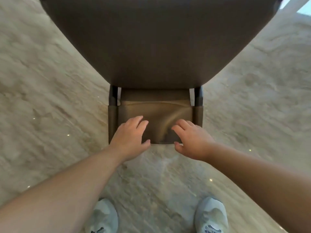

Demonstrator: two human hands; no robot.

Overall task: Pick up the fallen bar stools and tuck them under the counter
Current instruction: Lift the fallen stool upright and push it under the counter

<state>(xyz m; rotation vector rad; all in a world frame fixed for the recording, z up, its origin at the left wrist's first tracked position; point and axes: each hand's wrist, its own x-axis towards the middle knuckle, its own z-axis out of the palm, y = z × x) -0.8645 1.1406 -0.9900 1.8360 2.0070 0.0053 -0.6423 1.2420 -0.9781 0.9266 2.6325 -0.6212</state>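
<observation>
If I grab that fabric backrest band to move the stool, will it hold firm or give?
The backrest band looks like soft fabric: it wrinkles near the right hand, so it will probably flex. The dark posts at its sides look rigid, likely a firmer grip. The left hand rests over its lower corner.

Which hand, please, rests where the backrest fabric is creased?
The right hand: creases in the backrest fabric run toward its fingers, while the fabric beside the left hand lies smooth.
</observation>
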